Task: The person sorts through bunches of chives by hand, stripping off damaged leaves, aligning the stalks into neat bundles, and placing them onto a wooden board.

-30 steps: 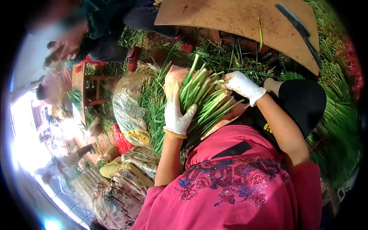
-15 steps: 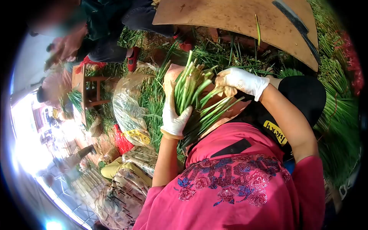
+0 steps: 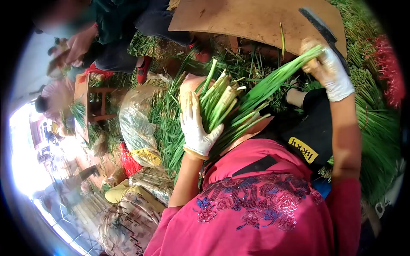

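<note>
1. Head view shows your left hand, in a white glove, wrapped around a bunch of green onions; the thumb presses on the near side and the fingers curl behind, so the grip is closed on the stalks.
2. Your bunch stands tilted in front of your chest, its cut pale ends pointing up and away from you.
3. Your right hand, also gloved, is raised off to the right and pinched shut on a few long green stalks; these slant down from that hand to the bunch.
4. Just behind your right hand lies a wooden board with a cleaver on it and one loose green leaf.
5. Left of the bunch sits a clear plastic bag, with loose greens on the ground around it.
6. Beyond that, a small wooden stool stands near another person's hand at the upper left.
</note>
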Motion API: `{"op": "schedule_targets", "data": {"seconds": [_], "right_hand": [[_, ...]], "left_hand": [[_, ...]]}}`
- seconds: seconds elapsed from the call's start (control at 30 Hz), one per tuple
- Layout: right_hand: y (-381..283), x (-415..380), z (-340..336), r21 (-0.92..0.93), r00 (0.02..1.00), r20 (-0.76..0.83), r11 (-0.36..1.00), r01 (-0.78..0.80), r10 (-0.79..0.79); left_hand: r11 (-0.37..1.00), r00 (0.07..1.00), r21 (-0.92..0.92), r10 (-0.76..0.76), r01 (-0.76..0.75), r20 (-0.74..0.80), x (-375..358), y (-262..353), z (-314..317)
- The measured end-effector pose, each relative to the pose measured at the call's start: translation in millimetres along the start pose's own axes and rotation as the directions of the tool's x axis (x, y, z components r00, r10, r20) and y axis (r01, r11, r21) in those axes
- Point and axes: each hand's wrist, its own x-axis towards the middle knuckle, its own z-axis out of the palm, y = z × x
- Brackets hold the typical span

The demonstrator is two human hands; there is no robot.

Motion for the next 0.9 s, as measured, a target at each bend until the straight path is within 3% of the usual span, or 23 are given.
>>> {"op": "schedule_targets", "data": {"seconds": [0.07,0.1,0.27,0.3,0.4,0.43,0.47,0.5,0.53,0.6,0.67,0.73,0.77,0.83,0.87,0.9], "right_hand": [[8,1,28,-0.036,0.999,-0.036,0.999,-0.031,0.030],[9,3,38,-0.019,0.999,-0.031,0.999,-0.043,0.042],[5,15,78,0.079,0.995,0.049,0.993,-0.089,0.086],[4,15,92,0.084,0.989,-0.045,0.987,-0.134,0.138],[6,17,110,0.071,0.968,0.102,0.969,-0.237,0.229],[4,15,117,0.043,0.973,0.104,0.977,-0.210,0.205],[2,14,121,-0.004,0.978,0.022,0.978,-0.208,0.208],[2,15,115,-0.041,0.986,-0.022,0.985,-0.165,0.164],[3,14,107,-0.080,0.991,-0.068,0.989,-0.123,0.118],[7,13,89,-0.170,0.994,-0.111,0.985,-0.009,-0.010],[10,7,76,-0.232,0.984,-0.174,0.973,0.005,-0.046],[13,0,82,-0.270,0.957,-0.282,0.963,-0.005,-0.074],[13,-1,89,-0.268,0.960,-0.233,0.959,0.088,-0.153],[12,-4,111,-0.355,0.946,-0.277,0.933,0.062,-0.168],[10,-6,116,-0.397,0.937,-0.301,0.917,0.046,-0.177],[13,-6,108,-0.379,0.941,-0.285,0.923,0.066,-0.184]], "left_hand": [[0.996,1.000,0.087,-0.015,0.013,0.020,1,8,-4],[0.999,1.000,0.042,-0.014,0.013,0.015,3,8,-5],[0.972,0.971,0.091,0.223,-0.215,-0.082,41,33,-22],[0.963,0.961,0.016,0.268,-0.268,-0.061,54,45,-28],[0.871,0.932,-0.338,0.358,-0.356,-0.058,83,73,-20],[0.833,0.913,-0.491,0.374,-0.254,0.163,95,79,-23],[0.830,0.939,-0.556,0.147,0.053,0.310,87,89,-20],[0.586,0.946,-0.781,0.072,0.216,0.315,85,92,-6],[0.258,0.937,-0.906,0.007,0.335,0.349,84,93,5],[0.033,0.949,-0.952,-0.092,0.305,0.301,88,103,4],[-0.019,0.942,-0.947,-0.103,0.320,0.320,96,96,12],[0.012,0.954,-0.963,-0.133,0.271,0.267,100,97,26],[0.116,0.956,-0.953,-0.130,0.279,0.264,101,98,35],[0.306,0.960,-0.911,-0.114,0.278,0.255,101,103,46],[0.484,0.987,-0.860,-0.061,0.162,0.151,104,108,46],[0.311,0.976,-0.925,-0.059,0.217,0.209,102,115,44]]}}
